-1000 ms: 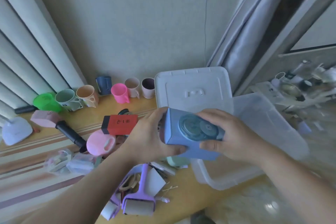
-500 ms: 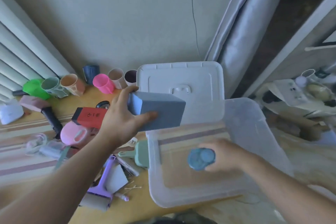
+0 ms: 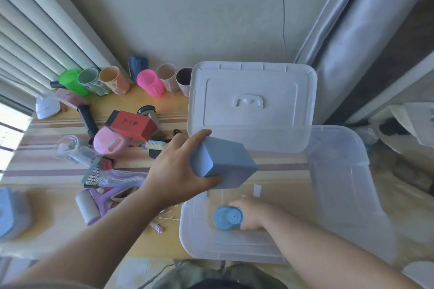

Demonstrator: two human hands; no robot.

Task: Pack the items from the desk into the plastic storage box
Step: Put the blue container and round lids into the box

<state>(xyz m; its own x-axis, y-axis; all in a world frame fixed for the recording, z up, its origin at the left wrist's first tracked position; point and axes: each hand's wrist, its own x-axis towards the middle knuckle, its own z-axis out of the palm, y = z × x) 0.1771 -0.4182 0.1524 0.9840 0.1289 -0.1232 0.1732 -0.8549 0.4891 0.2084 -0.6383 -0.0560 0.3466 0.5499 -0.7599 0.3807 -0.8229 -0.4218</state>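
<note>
The clear plastic storage box stands open on the desk's right side, its white lid lying behind it. My left hand grips a blue-grey rectangular container above the box's near-left corner. Down inside the box, my right hand holds a round blue lid against the bottom. Items lie scattered on the desk to the left: a red box, a pink cup, a purple lint roller.
A row of coloured cups lines the wall at the back left. A black-handled tool, a wire-mesh scoop and cotton swabs lie on the striped desk. A grey curtain hangs behind the box.
The two hands pulled the round lid off the blue container. My right hand carried the lid down into the box; my left hand brought the container over the box's left corner.
</note>
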